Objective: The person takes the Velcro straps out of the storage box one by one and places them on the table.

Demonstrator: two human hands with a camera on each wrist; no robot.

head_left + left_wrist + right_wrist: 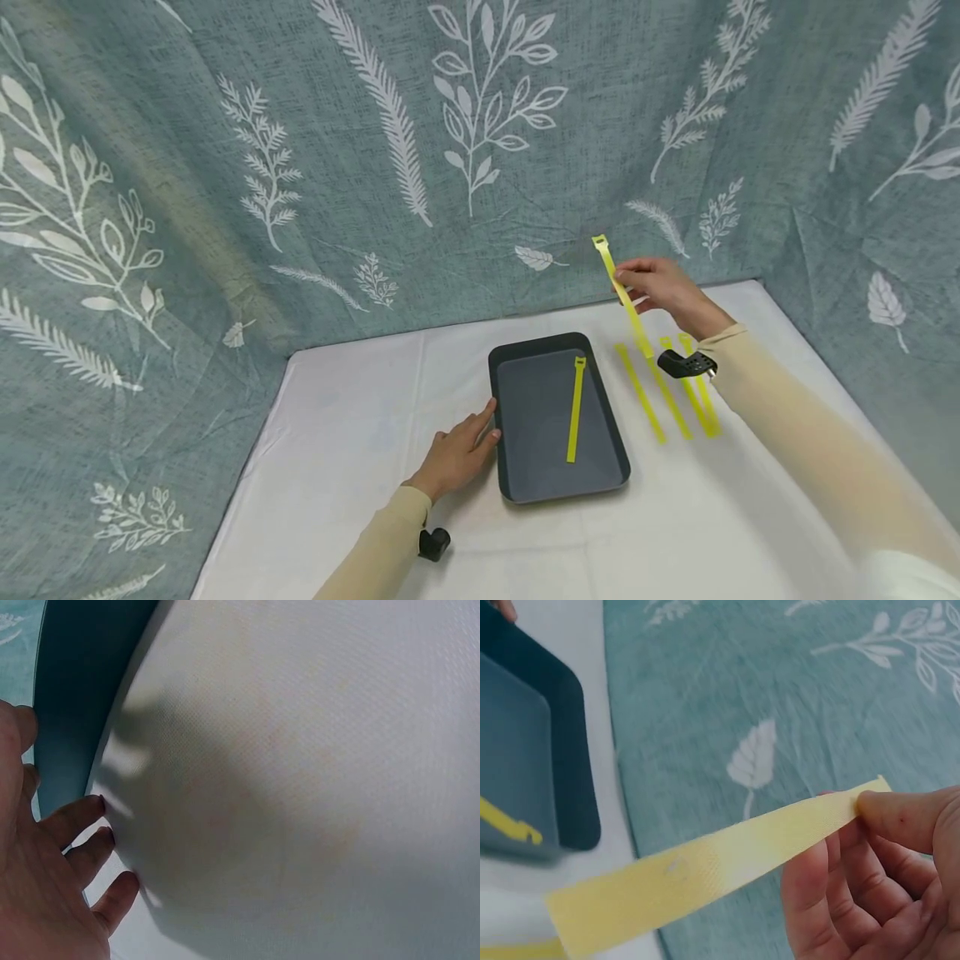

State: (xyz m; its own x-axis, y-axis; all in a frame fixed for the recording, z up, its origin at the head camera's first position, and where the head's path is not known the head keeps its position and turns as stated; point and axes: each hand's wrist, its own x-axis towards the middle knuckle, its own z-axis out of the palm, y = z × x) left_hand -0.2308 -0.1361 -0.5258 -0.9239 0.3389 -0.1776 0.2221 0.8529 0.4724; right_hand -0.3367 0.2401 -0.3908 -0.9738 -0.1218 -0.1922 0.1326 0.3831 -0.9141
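Observation:
My right hand [654,287] pinches a yellow hook-and-loop cable tie [705,866] between thumb and fingers. The tie hangs aslant above the table, right of the dark grey tray, its slotted head pointing up. Another yellow cable tie [576,410] lies lengthwise in the tray [525,417], right of its middle. My left hand [457,450] rests at the tray's left side, fingers extended and fingertips touching the wall. In the left wrist view, part of that hand [52,862] shows beside the tray's dark wall [90,697].
Several more yellow cable ties [641,392] lie on the white-covered table [375,433] right of the tray, partly hidden behind the right wrist and its black wrist camera [686,364]. A green-grey leaf-patterned cloth [337,167] hangs behind and beside the table.

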